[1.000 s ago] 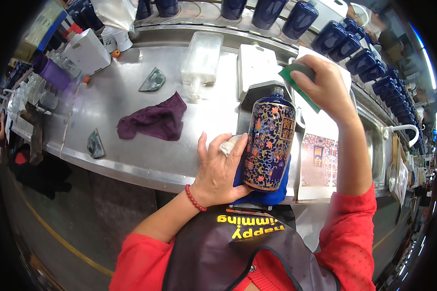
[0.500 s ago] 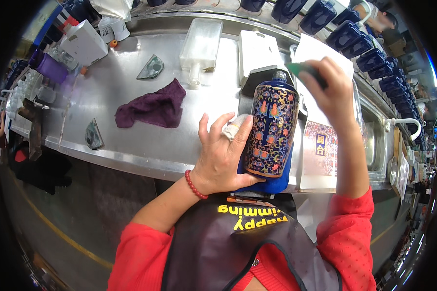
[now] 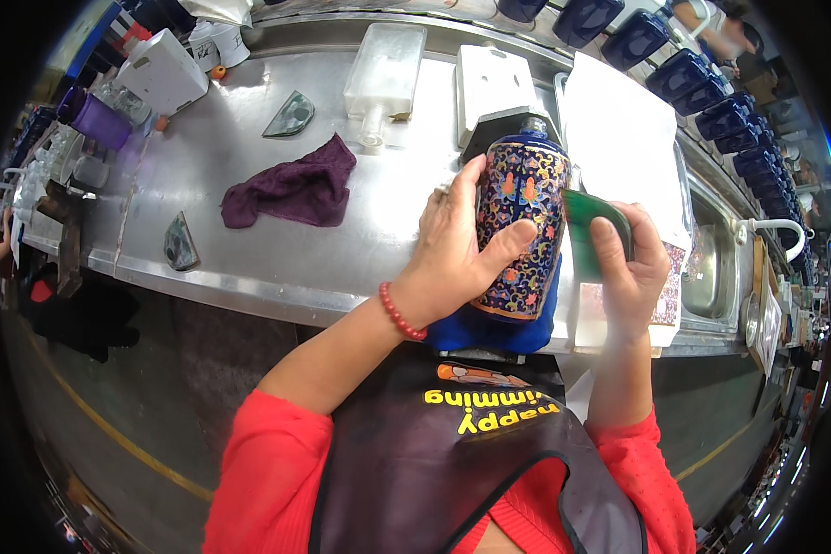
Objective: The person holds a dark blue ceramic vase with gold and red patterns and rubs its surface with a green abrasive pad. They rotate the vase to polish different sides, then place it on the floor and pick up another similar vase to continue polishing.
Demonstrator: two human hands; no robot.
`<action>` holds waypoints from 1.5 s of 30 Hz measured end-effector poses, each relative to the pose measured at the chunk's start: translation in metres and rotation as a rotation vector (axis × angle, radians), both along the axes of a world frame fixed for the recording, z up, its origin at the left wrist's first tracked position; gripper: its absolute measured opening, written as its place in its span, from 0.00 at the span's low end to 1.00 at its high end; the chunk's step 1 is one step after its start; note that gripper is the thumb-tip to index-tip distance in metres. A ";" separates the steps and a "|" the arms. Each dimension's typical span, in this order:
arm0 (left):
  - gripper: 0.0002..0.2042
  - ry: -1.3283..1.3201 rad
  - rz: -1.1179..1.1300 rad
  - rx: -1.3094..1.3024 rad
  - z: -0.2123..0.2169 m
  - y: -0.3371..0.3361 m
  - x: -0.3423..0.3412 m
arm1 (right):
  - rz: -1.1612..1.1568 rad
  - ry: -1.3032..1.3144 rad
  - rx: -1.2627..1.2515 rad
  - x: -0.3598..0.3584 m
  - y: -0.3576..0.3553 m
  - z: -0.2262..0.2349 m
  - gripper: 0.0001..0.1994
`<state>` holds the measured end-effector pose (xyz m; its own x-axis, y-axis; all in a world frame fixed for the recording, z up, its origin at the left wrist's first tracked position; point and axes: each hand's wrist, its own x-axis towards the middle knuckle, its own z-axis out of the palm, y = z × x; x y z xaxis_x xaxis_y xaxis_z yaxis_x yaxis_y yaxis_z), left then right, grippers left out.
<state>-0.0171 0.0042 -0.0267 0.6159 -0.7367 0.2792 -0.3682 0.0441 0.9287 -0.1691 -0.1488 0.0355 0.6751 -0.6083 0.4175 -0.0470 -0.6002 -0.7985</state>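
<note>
A dark blue bottle (image 3: 526,231) with a colourful floral pattern lies tilted over a blue cloth (image 3: 489,332), its neck pointing away from me. My left hand (image 3: 452,245) grips the bottle from its left side, the thumb across the patterned face and the fingers along the edge. In my right hand (image 3: 635,277) is a green scraper (image 3: 584,231), thumb on its near face. The scraper's edge is at the bottle's right side; whether it touches, I cannot tell. A dark support (image 3: 503,125) sits behind the bottle's neck.
On the metal bench lie a purple cloth (image 3: 291,189), two dark scraper-like pieces (image 3: 290,115), a clear bottle (image 3: 386,74) and a white block (image 3: 494,78). White paper (image 3: 619,120) and a patterned sheet (image 3: 669,286) lie rightward, beside a sink (image 3: 706,268). Blue bottles (image 3: 637,37) line the back.
My right hand has come down with the scraper from beyond the bottle's neck to its right side. My left hand has moved up the bottle, its thumb now over the front.
</note>
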 end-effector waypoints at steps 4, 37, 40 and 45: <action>0.41 0.123 -0.040 -0.064 -0.006 -0.009 0.002 | -0.005 -0.061 0.418 -0.009 0.007 -0.004 0.10; 0.40 0.371 -0.093 0.014 0.015 -0.041 0.023 | 0.037 -0.148 0.786 -0.001 0.009 -0.019 0.15; 0.38 0.513 -0.146 -0.005 0.019 -0.041 0.027 | 0.041 -0.165 0.818 -0.002 0.007 -0.022 0.15; 0.38 0.307 -0.060 0.034 0.018 -0.048 0.030 | 0.056 -0.177 0.829 -0.002 0.007 -0.022 0.16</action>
